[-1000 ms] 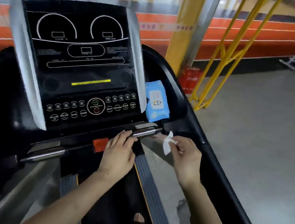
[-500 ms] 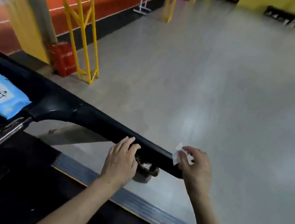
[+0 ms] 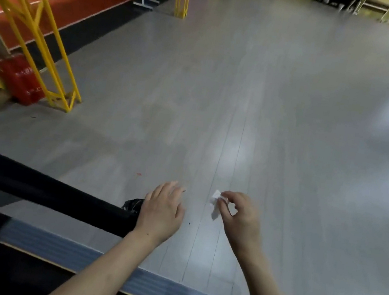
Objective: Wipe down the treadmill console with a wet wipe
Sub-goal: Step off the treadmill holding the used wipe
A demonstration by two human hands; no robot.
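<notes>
Pinching a small crumpled white wet wipe (image 3: 215,203) between thumb and fingertips, the person's right hand (image 3: 238,216) hangs over the grey plank floor (image 3: 260,101), well clear of the treadmill. That dainty grip, with the wipe dangling below, suggests a used cloth kept away from the palm. Near it, the left hand (image 3: 161,210) hovers flat with fingers loosely spread and empty, at the end of the black padded treadmill side handrail (image 3: 39,191), perhaps for balance. A grey ribbed side strip (image 3: 72,255) of the deck runs below. Out of view is the console itself, so wiping looks finished or paused. A yellow metal frame (image 3: 38,26) stands far left
</notes>
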